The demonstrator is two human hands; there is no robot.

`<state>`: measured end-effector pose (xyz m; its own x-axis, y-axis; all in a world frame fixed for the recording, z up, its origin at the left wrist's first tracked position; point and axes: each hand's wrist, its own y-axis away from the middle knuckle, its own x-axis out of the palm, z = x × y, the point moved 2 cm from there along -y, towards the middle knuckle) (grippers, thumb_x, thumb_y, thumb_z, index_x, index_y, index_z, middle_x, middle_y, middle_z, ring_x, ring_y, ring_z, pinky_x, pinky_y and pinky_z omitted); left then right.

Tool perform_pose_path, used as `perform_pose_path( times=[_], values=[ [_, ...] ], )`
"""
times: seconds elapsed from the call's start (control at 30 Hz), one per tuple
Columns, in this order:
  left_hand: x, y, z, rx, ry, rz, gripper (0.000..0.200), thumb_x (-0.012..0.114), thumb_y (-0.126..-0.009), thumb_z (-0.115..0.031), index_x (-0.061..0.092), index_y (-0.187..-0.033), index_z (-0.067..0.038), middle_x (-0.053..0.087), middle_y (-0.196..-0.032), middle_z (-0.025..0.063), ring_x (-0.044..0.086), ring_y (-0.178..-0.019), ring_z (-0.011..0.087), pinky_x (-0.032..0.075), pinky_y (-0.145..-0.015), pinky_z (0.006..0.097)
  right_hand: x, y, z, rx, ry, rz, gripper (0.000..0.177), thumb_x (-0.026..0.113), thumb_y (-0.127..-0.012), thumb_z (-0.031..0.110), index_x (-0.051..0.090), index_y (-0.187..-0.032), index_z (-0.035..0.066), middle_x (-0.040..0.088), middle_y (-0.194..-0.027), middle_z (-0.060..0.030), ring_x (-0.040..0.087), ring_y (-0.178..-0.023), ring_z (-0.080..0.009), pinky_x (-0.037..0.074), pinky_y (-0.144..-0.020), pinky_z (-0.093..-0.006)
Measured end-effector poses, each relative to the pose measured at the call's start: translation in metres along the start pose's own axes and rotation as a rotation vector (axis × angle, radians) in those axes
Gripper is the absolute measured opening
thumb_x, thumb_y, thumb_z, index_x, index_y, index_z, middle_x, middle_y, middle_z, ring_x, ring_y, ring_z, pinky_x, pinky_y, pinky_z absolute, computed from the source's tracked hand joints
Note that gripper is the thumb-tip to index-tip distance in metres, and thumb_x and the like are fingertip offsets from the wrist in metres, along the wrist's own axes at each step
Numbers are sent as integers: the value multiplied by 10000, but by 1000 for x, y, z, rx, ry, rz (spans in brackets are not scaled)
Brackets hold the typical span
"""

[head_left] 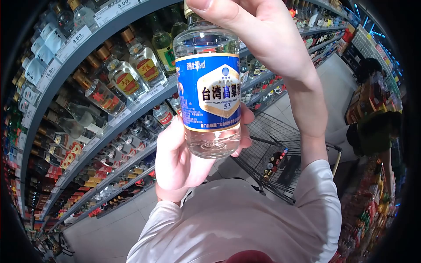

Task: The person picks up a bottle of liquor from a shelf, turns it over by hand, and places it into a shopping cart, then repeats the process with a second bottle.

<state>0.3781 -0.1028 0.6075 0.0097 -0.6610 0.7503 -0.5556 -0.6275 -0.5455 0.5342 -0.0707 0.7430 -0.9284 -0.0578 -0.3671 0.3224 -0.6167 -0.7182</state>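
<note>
A clear glass liquor bottle (211,87) with a blue, gold-edged label is held upright, close in front of me. Its label carries Chinese characters and the number 53. My right hand (258,26) grips the bottle's neck and cap from above, hiding most of the cap. Around the lower part, my left hand (177,153) is wrapped from behind, thumb on the left side and fingertips showing at the right edge. Clear liquid shows inside the bottle.
Curved-looking shelves (144,98) with price tags and many liquor bottles (127,79) fill the left side. A wire shopping cart (267,144) holding some goods stands on the tiled floor beyond my right arm. Another person (372,136) is at the right, beside stacked packaged goods (364,215).
</note>
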Motion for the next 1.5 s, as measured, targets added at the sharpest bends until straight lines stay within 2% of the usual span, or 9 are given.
perform_pose_path(
  times=[0.3, 0.63, 0.77, 0.97, 1.0, 1.03, 1.27, 1.33, 1.5],
  values=[
    [22, 7, -12, -138, -66, -244, 790, 455, -983, -462, 250, -1511, 87, 575, -1166, 275, 643, -836, 333, 563, -689, 394, 8, -2, -11, -262, 133, 18, 184, 673, -973, 133, 609, -1113, 31, 554, -1015, -24, 549, -922, -69, 458, -823, -232],
    [3, 19, -8, -203, 60, -95, 586, 296, -1039, -412, 518, -1334, 43, 636, -1204, 200, 663, -905, 296, 519, -706, 369, 24, 21, -27, 133, -158, -74, 251, 653, -983, 134, 587, -1187, 4, 608, -980, -20, 573, -890, -63, 494, -809, -239],
    [5, 26, -2, -243, -96, -322, 770, 375, -965, -452, 278, -1513, 79, 567, -1099, 188, 499, -675, 201, 418, -573, 314, 35, 40, -50, 224, -319, -139, 318, 616, -1010, 178, 574, -1276, 9, 637, -1053, -47, 609, -947, -99, 500, -838, -256],
    [-16, 52, 13, -281, 191, -301, 624, 302, -1004, -473, 533, -1327, 7, 641, -1166, 159, 596, -825, 261, 456, -671, 346, 75, 83, -56, 417, -549, -528, 365, 551, -1046, 173, 515, -1361, -7, 650, -1116, -87, 630, -1000, -138, 513, -861, -282],
    [-21, 58, 15, -294, 183, -305, 623, 304, -998, -483, 537, -1329, -9, 638, -1174, 148, 591, -829, 255, 451, -678, 346, 79, 102, -76, 361, -412, -390, 807, 597, -962, 560, 352, -1500, 10, 644, -1159, -121, 661, -986, -151, 565, -825, -286],
    [-26, 66, 17, -299, 187, -321, 623, 304, -998, -483, 537, -1329, -9, 638, -1174, 148, 591, -829, 255, 451, -678, 346, 87, 111, -73, 410, -541, -434, 527, 584, -1022, 360, 478, -1425, 37, 664, -1168, -72, 608, -1056, -109, 474, -914, -287],
    [-46, 113, 28, -382, -216, -467, 708, 490, -947, -469, 394, -1433, 37, 607, -1189, 173, 625, -895, 246, 494, -749, 345, 117, 174, -85, 530, -760, -502, 474, 562, -1037, 281, 467, -1404, -4, 667, -1107, -87, 626, -1045, -142, 495, -939, -318],
    [-51, 124, 29, -403, -307, -407, 656, 601, -922, -233, 350, -1479, 6, 537, -1344, 124, 594, -1131, 208, 470, -978, 372, 118, 184, -84, 549, -823, -488, 554, 546, -1027, 339, 453, -1413, -47, 662, -1106, -144, 678, -975, -230, 566, -858, -372],
    [-56, 135, 35, -460, -313, -431, 765, 622, -808, -6, 314, -1508, 17, 529, -1327, 66, 554, -1173, 157, 430, -1016, 335, 118, 191, -80, 539, -1021, -465, 483, 592, -1020, 290, 526, -1392, -10, 689, -1068, -100, 669, -1005, -174, 541, -894, -354]
  ],
)
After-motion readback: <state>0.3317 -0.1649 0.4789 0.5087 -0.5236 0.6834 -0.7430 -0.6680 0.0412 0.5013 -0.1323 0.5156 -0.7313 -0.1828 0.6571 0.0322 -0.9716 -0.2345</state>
